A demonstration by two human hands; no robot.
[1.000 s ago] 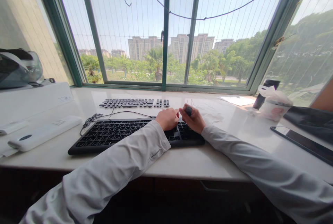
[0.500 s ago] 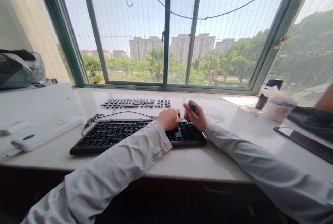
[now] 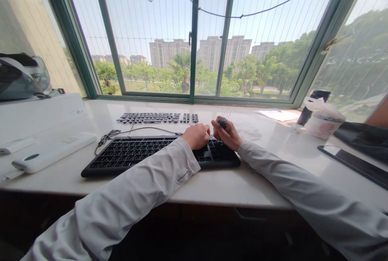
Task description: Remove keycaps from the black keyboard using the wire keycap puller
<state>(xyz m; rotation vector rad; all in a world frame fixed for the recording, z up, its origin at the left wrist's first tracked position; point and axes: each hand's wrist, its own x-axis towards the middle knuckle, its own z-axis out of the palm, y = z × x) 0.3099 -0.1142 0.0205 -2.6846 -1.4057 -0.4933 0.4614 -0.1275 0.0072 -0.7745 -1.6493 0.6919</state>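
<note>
The right hand is folded into a fist around the dark grip of what looks like a wire keycap puller, its thin wires standing upright above the knuckles; the wires are presumably turned up so that thumb and forefinger stay free near the keys. Just left of it, with a gap between, the left hand has its fingers curled in; its fingertips are hidden, so I cannot tell whether it grips anything. The black keyboard lies beneath both hands and extends well to the left, set square to the desk edge, probably for even reach. Beyond the left hand, loose keycaps lie in keyboard order, likely so that each position can be identified. The cable is bundled left of the hands, seemingly clear of the work. A smartphone lies well right of the right hand.
</note>
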